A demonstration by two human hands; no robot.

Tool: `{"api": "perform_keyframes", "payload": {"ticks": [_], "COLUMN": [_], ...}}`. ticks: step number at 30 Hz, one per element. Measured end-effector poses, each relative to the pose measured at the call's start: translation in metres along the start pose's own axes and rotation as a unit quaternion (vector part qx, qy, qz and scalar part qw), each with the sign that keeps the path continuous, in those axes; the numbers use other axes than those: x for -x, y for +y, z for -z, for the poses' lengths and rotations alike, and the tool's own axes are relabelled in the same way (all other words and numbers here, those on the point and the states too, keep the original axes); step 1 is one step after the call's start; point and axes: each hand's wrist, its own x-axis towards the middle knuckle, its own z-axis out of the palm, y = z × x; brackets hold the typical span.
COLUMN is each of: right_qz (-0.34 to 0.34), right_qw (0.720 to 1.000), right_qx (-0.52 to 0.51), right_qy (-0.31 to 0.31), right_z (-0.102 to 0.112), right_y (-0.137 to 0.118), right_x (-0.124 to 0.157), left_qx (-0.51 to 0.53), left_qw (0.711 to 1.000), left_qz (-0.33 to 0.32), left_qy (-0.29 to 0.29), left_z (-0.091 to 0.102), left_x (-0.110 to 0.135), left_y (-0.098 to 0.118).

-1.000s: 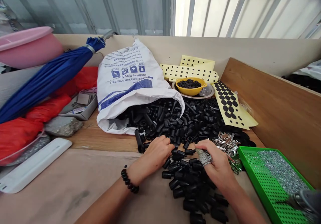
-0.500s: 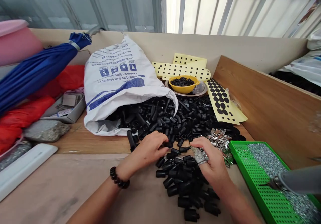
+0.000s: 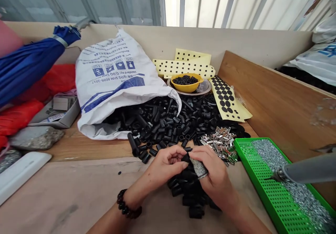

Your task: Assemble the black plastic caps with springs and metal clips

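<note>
My left hand (image 3: 168, 162) is closed, thumb and fingers pinching a small black plastic piece (image 3: 186, 157). Right against it, my right hand (image 3: 214, 169) has its fingertips closed on the same piece, which they partly hide. A grey speckled cover (image 3: 199, 168) wraps one finger of my right hand. Under both hands lies a heap of short black plastic sleeves (image 3: 193, 199). Beyond them, a larger mass of mixed black plastic parts (image 3: 170, 125) spills from a white woven sack (image 3: 115, 73). Shiny metal clips (image 3: 220, 143) are piled just past my right hand.
A green tray (image 3: 262, 181) of small metal pieces stands at right, with a grey powered driver (image 3: 309, 174) over it. At the back are a yellow bowl (image 3: 186, 86) and dotted yellow sheets (image 3: 228, 110). A blue umbrella (image 3: 34, 59) and stone (image 3: 39, 138) lie left.
My hands have come together over the sleeves, my right moving left to meet my left at the black piece. The view has shifted slightly. A small dark dot now shows on the table.
</note>
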Motion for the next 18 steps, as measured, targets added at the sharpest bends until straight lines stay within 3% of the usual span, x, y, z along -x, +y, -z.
{"api": "perform_keyframes", "payload": {"ticks": [3, 7, 10, 14, 18], "right_qz": [-0.018, -0.057, -0.036, -0.007, -0.022], "right_qw": [0.999, 0.993, 0.982, 0.968, 0.973], "right_qx": [0.007, 0.041, 0.090, 0.150, 0.088], "right_qy": [-0.027, -0.097, -0.165, -0.199, -0.213], "right_z": [0.003, 0.018, 0.027, 0.025, 0.021], "right_y": [0.002, 0.008, 0.013, 0.016, 0.013], "right_x": [0.002, 0.006, 0.008, 0.011, 0.011], "left_qx": [0.023, -0.024, -0.062, -0.118, -0.171], "left_qw": [1.000, 1.000, 0.997, 0.991, 0.979], "left_qz": [-0.007, -0.015, -0.037, -0.068, -0.106], "left_qy": [-0.007, -0.007, -0.010, -0.011, -0.024], "left_z": [-0.003, -0.002, -0.001, -0.002, -0.002], "left_x": [0.001, 0.005, 0.007, 0.009, 0.012], "left_y": [0.000, 0.001, 0.003, 0.004, 0.005]}}
